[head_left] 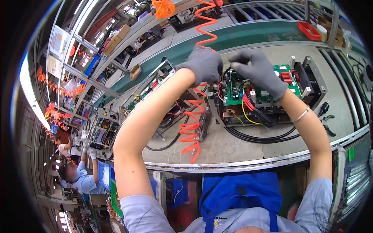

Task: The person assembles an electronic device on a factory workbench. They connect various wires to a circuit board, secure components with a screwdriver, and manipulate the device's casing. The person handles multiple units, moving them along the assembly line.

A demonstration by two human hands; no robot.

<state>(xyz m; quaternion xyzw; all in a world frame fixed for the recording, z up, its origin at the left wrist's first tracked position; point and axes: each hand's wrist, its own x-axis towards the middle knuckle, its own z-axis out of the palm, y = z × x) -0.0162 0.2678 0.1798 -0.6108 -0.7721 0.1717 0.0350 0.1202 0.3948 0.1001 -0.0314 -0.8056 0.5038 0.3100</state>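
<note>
A grey table (233, 149) runs along a green conveyor (248, 37) in a factory hall. At the upper centre of the frame both gloved hands meet over an open electronics unit (268, 95) with a green circuit board (237, 91). The left hand (204, 64) is curled narrow; the right hand (260, 72) pinches something small, too hidden to tell. An orange coiled hose (192, 132) hangs just left of the unit. Black pliers (326, 122) lie at right.

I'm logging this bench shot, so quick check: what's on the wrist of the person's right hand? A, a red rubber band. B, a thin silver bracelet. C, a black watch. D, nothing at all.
B: a thin silver bracelet circles the wrist just below the grey-gloved right hand, which sits over the green circuit board.
</note>
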